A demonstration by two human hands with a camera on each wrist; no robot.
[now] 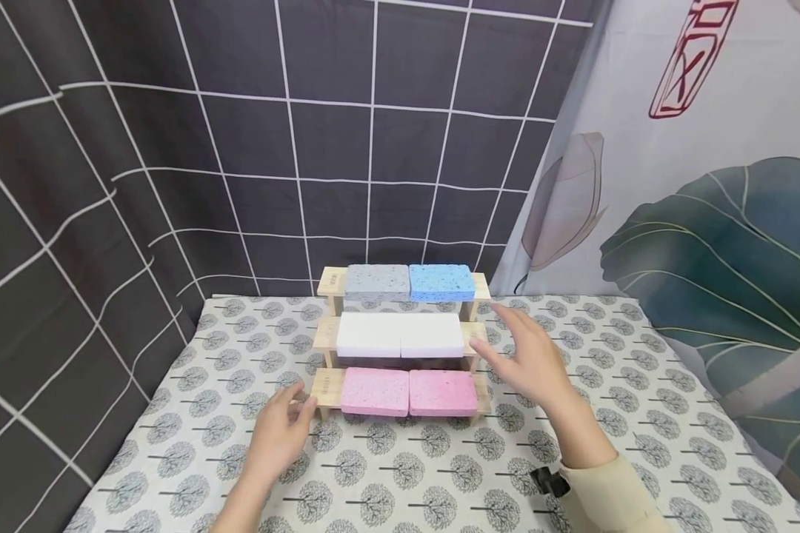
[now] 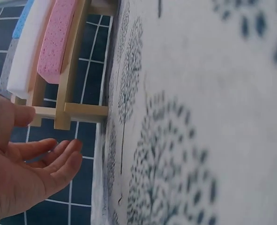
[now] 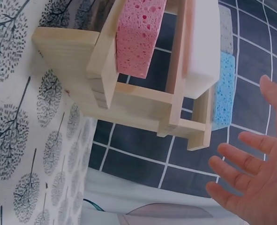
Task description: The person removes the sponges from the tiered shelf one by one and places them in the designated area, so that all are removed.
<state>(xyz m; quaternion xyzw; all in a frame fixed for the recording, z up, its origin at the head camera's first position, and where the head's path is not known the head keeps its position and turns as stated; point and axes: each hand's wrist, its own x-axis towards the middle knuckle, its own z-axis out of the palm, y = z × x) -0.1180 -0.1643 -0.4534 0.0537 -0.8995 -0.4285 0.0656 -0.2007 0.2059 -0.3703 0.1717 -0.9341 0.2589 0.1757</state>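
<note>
A three-step wooden rack (image 1: pixel 327 383) stands on the table with two sponges on each step. The top step holds a grey sponge (image 1: pixel 377 281) and a blue sponge (image 1: pixel 442 282). On the middle step lie two white sponge blocks (image 1: pixel 368 333), side by side. Two pink sponges (image 1: pixel 375 391) fill the lowest step. My left hand (image 1: pixel 281 429) is beside the rack's lower left end, fingers relaxed, holding nothing. Near the right end of the upper steps, my right hand (image 1: pixel 530 359) spreads its fingers and thumb, also with nothing in it. In the right wrist view its fingers (image 3: pixel 241 159) are apart from the rack.
A cloth with a tree print (image 1: pixel 373 474) covers the table. Behind and to the left hangs a dark curtain with a white grid (image 1: pixel 333 141). On the right is a pale curtain with large leaves (image 1: pixel 727 252). A black clip (image 1: pixel 550 482) sits at the right sleeve.
</note>
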